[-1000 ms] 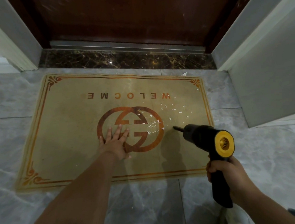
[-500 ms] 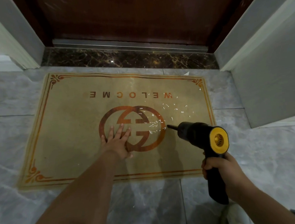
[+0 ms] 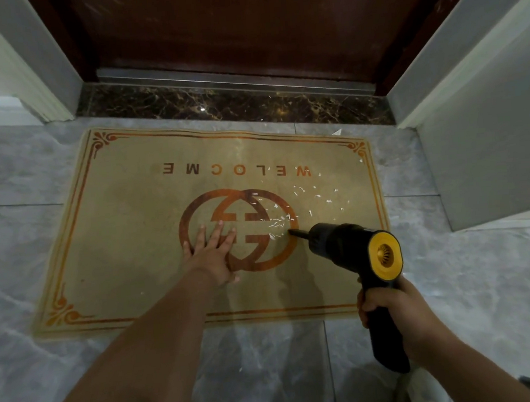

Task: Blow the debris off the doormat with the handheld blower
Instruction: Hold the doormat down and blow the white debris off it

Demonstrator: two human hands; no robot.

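At the centre of the frame lies the tan rectangular doormat with orange border and WELCOME lettering point(image 3: 140, 242), flat on the grey marble-pattern floor tiles point(image 3: 270, 368) before the dark wooden door point(image 3: 243, 28). The left hand point(image 3: 212, 255) presses flat on the mat, fingers straight and spread, unchanged over the last second. The right hand point(image 3: 396, 320) is clamped round the handle of the black handheld blower with yellow rear cap point(image 3: 352, 244), whose nozzle has advanced leftward to the edge of the interlocked-ring emblem. The white paper scraps point(image 3: 308, 197) now spread further toward the upper right; a few lie on the dark marble threshold point(image 3: 234, 105). Judgement: blowing is under way, and most debris remains on the mat.
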